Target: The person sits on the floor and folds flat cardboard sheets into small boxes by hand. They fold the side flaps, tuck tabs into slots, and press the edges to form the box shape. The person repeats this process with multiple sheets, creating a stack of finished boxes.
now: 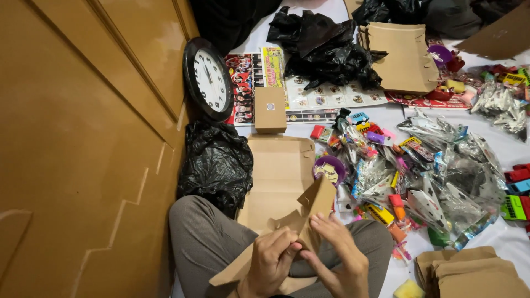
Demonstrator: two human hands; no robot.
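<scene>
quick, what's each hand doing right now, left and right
Left hand: closed, gripping the folded cardboard box piece by its lower part.
Right hand: fingers pinching the same cardboard box piece from the other side.

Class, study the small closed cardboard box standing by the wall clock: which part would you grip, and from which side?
Grip the small closed box across its two side faces, coming from above. It stands free on the floor, its sides flat and parallel; the wall clock sits close on its left, so a top approach is probably clearest.

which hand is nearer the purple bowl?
Right. The right hand grips the cardboard piece just below the purple bowl. The left hand holds the same cardboard lower and farther left, toward the knee.
</scene>
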